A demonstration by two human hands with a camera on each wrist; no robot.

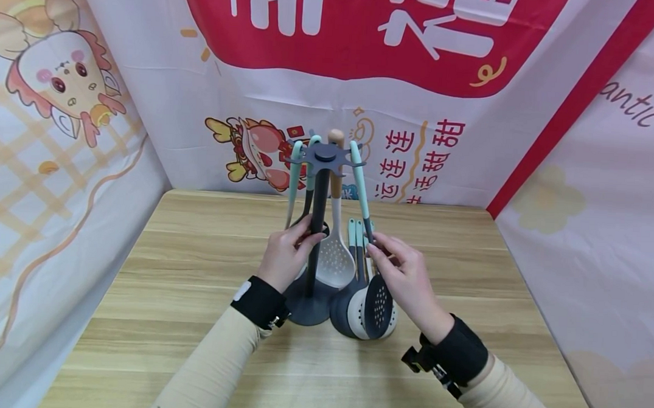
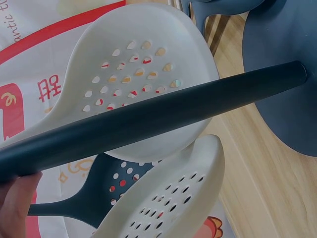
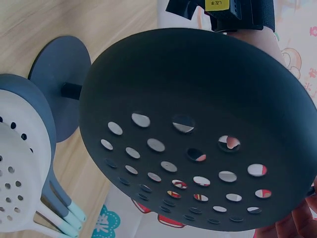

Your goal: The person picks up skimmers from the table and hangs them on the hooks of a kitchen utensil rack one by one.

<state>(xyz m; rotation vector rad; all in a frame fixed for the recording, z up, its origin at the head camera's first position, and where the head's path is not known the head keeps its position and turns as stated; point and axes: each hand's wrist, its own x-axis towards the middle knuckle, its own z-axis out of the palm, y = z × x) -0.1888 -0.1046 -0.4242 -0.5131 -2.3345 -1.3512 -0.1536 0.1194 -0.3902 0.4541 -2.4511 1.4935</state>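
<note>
Gripping post [image 1: 319, 197] with left hand [image 1: 286, 255], likely for steadiness, and pinching dark skimmer [image 1: 378, 306] low on handle [image 1: 361, 181] with right hand [image 1: 411, 277], probably to control tilt near rack hooks [image 1: 325, 154].

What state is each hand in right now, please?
Left hand: closed, holding the stand post.
Right hand: closed, holding a dark slotted spoon.

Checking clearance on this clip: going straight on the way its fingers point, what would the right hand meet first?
Beyond the dark skimmer it holds, the right hand would probably first meet the pale perforated spoon hanging on the stand, though depth is unclear in the head view.
</note>
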